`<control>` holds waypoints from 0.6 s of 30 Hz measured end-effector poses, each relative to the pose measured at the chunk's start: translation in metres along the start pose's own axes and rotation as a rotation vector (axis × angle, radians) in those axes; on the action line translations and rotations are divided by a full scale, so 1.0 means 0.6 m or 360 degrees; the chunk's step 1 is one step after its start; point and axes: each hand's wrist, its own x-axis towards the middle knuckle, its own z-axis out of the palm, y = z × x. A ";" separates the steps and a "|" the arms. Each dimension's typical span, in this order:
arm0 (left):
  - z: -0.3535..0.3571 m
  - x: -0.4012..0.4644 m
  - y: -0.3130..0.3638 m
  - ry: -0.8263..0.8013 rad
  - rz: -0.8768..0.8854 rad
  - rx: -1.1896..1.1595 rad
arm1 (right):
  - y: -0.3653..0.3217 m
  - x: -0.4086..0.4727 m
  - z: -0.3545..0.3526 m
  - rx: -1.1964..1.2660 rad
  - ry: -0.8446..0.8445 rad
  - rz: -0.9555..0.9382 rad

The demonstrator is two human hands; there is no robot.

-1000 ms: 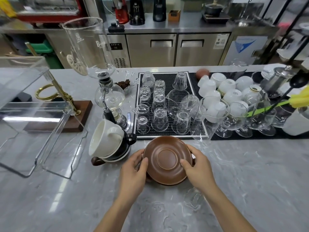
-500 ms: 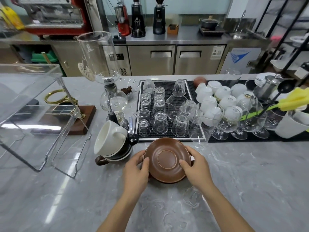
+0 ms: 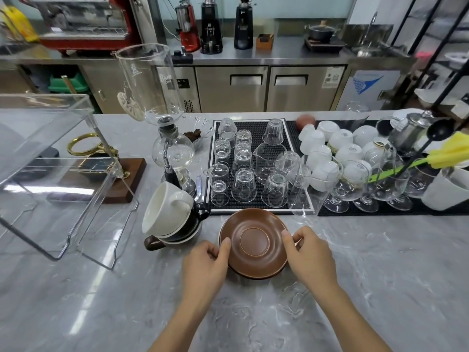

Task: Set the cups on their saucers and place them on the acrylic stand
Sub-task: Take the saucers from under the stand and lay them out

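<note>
A brown saucer (image 3: pixel 254 242) lies on top of a stack of saucers on the marble counter, straight in front of me. My left hand (image 3: pixel 206 266) grips its left rim and my right hand (image 3: pixel 309 255) grips its right rim. To the left, a white cup (image 3: pixel 162 209) leans tilted in a stack over a black cup (image 3: pixel 189 223) and a brown cup whose handle (image 3: pixel 151 243) sticks out at the bottom. The clear acrylic stand (image 3: pixel 54 171) stands at the far left of the counter.
A glass siphon brewer (image 3: pixel 162 138) rises behind the cups. A black mat (image 3: pixel 256 130) holds several upturned glasses. Right of it are white cups (image 3: pixel 340 142), stemmed glasses (image 3: pixel 355 181), a steel pot (image 3: pixel 408 130) and a white jug (image 3: pixel 446 189).
Both hands have stayed on the brown saucer's rim, and the saucer sits a little lower and flatter on the stack. The camera view has tilted up slightly.
</note>
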 end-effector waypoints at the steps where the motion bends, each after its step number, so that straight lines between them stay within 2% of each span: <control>1: -0.001 0.002 -0.001 -0.0045 0.0010 0.0052 | 0.001 0.003 0.001 -0.0050 -0.0015 0.0006; 8: -0.002 0.013 0.004 -0.0236 0.0079 0.0222 | -0.001 0.007 0.008 -0.0182 -0.0158 -0.0047; 13: -0.004 0.010 0.007 -0.0249 0.0095 0.0118 | -0.004 0.004 0.008 -0.0076 -0.0183 -0.0057; 18: -0.017 -0.003 0.012 -0.0203 0.0126 -0.0024 | -0.014 -0.009 -0.004 0.0026 -0.0065 -0.0115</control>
